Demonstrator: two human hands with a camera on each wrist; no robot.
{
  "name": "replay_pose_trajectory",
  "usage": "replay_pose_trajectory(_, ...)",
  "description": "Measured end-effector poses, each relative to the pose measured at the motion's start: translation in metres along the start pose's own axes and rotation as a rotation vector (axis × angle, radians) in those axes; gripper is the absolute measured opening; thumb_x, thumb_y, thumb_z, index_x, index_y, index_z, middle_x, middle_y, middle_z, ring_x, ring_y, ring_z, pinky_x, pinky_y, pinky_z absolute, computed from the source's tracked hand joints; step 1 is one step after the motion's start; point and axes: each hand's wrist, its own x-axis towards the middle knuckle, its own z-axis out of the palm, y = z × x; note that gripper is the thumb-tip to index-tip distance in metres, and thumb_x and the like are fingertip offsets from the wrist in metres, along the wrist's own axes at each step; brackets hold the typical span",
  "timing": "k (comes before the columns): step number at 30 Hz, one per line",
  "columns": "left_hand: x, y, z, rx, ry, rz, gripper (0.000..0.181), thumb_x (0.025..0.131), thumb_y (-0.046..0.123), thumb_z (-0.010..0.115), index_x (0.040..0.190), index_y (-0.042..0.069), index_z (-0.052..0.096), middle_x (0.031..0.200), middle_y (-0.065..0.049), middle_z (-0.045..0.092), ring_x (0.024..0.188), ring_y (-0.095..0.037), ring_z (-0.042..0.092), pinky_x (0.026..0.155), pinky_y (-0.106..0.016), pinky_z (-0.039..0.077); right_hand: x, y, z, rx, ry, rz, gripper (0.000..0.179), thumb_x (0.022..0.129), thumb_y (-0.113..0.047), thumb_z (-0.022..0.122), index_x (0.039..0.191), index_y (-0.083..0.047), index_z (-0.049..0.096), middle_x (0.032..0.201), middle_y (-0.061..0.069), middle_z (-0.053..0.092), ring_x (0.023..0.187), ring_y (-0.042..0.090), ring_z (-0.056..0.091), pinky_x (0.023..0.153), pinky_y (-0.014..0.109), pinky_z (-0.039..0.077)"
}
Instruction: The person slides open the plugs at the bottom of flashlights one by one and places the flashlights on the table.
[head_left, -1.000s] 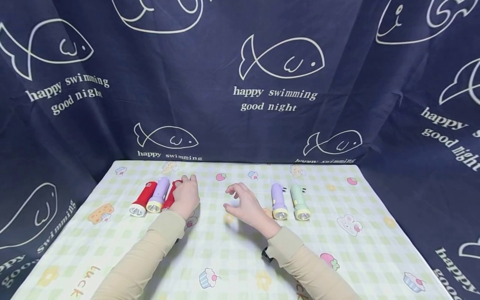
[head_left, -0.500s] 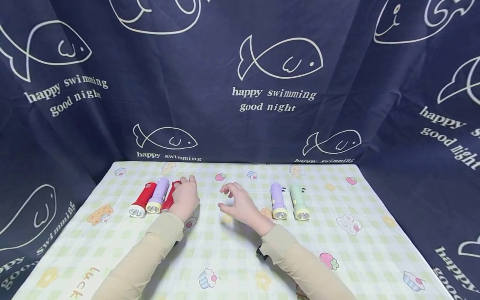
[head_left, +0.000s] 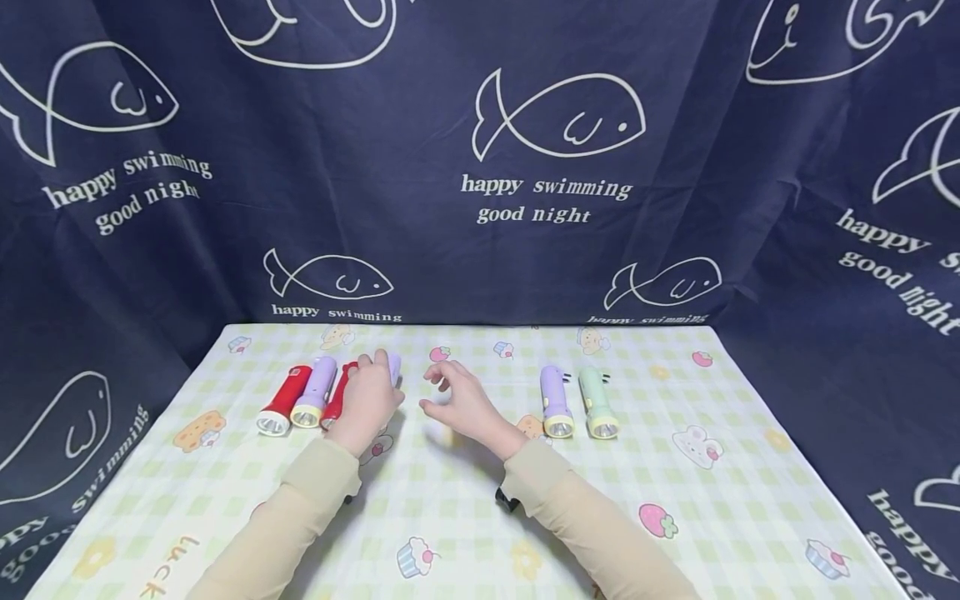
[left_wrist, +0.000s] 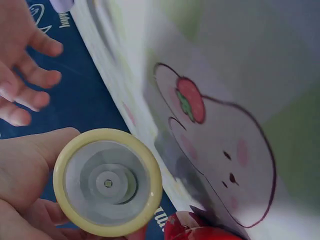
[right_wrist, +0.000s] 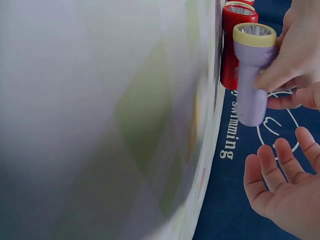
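My left hand (head_left: 367,404) grips a purple flashlight (right_wrist: 252,75) with a pale yellow head ring. In the head view only its tail end shows beyond the fingers. The left wrist view looks straight into its lens (left_wrist: 107,182). Just left of this hand lies a red flashlight (head_left: 337,398), partly hidden by it. Further left on the cloth are another purple flashlight (head_left: 317,392) and a red one with a white head (head_left: 285,402). My right hand (head_left: 468,407) hovers to the right of the held flashlight, fingers spread and loosely bent, holding nothing.
Beyond my right hand, a purple flashlight (head_left: 557,402) and a mint green flashlight (head_left: 597,403) lie side by side with plug prongs showing. A checked cloth (head_left: 450,517) covers the table. A dark blue curtain (head_left: 435,208) with fish drawings hangs behind its back edge.
My right hand has moved left, closer to my left hand. The tail of the held purple flashlight now shows past my left fingers. The other flashlights stay where they were.
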Motion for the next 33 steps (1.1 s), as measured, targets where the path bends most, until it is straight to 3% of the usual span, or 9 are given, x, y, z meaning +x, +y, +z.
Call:
replay_pose_trajectory(6,-0.008,0.004,-0.005,-0.09,0.088,0.033,0.054,0.07,0.014,0.073,0.113,-0.005,0.047,0.1,-0.026,0.051,0.088,-0.043,0.054,0.072,-0.051,0.051,0.009,0.003,0.006,0.085,0.009,0.078,0.035,0.079,-0.012,0.072,0.109,-0.004,0.057,0.104,0.011,0.06,0.09,0.026,0.061,0.081,0.042,0.052)
replay_pose_trajectory(11,-0.014,0.01,-0.009,-0.166,0.136,0.038,0.056,0.07,0.015,0.075,0.115,-0.004,0.049,0.101,-0.025,0.053,0.088,-0.041,0.055,0.074,-0.049,0.051,0.015,0.007,0.012,0.218,-0.003,0.195,0.037,0.082,-0.016,0.07,0.114,-0.002,0.055,0.105,0.011,0.061,0.091,0.024,0.062,0.073,0.029,0.055)
replay_pose_trajectory(14,-0.017,0.014,-0.01,-0.215,0.16,0.043,0.056,0.071,0.018,0.075,0.116,-0.002,0.049,0.101,-0.023,0.053,0.087,-0.039,0.055,0.073,-0.048,0.051,0.019,0.008,0.015,0.375,-0.01,0.295,0.043,0.085,-0.018,0.069,0.119,0.001,0.052,0.109,0.014,0.06,0.089,0.021,0.062,0.072,0.033,0.057)
replay_pose_trajectory(17,-0.021,0.017,-0.009,-0.246,0.176,0.052,0.056,0.073,0.022,0.075,0.117,-0.001,0.049,0.102,-0.022,0.054,0.087,-0.038,0.055,0.072,-0.048,0.05,0.021,0.007,0.016,0.584,-0.027,0.386,0.047,0.087,-0.018,0.066,0.124,0.004,0.048,0.111,0.017,0.057,0.085,0.016,0.062,0.081,0.044,0.056)
replay_pose_trajectory(20,-0.025,0.021,-0.01,-0.268,0.176,0.049,0.055,0.074,0.022,0.074,0.118,-0.001,0.049,0.104,-0.022,0.054,0.089,-0.036,0.055,0.074,-0.048,0.051,0.023,0.007,0.017,0.786,-0.065,0.439,0.046,0.091,-0.017,0.061,0.127,0.006,0.045,0.11,0.014,0.056,0.083,0.012,0.062,0.087,0.046,0.053)
replay_pose_trajectory(25,-0.031,0.027,-0.011,-0.301,0.186,0.055,0.055,0.074,0.02,0.073,0.119,-0.001,0.049,0.108,-0.022,0.054,0.09,-0.035,0.055,0.075,-0.048,0.051,0.024,0.009,0.018,1.004,-0.12,0.471,0.04,0.093,-0.015,0.054,0.126,0.007,0.044,0.1,0.005,0.059,0.08,0.011,0.061,0.087,0.039,0.054)
replay_pose_trajectory(33,-0.036,0.034,-0.015,-0.32,0.182,0.043,0.057,0.072,0.02,0.073,0.121,0.001,0.049,0.108,-0.02,0.054,0.09,-0.033,0.054,0.072,-0.046,0.05,0.021,0.009,0.012,1.134,-0.176,0.475,0.037,0.093,-0.013,0.051,0.125,0.005,0.046,0.097,0.001,0.063,0.082,0.009,0.062,0.089,0.032,0.051)
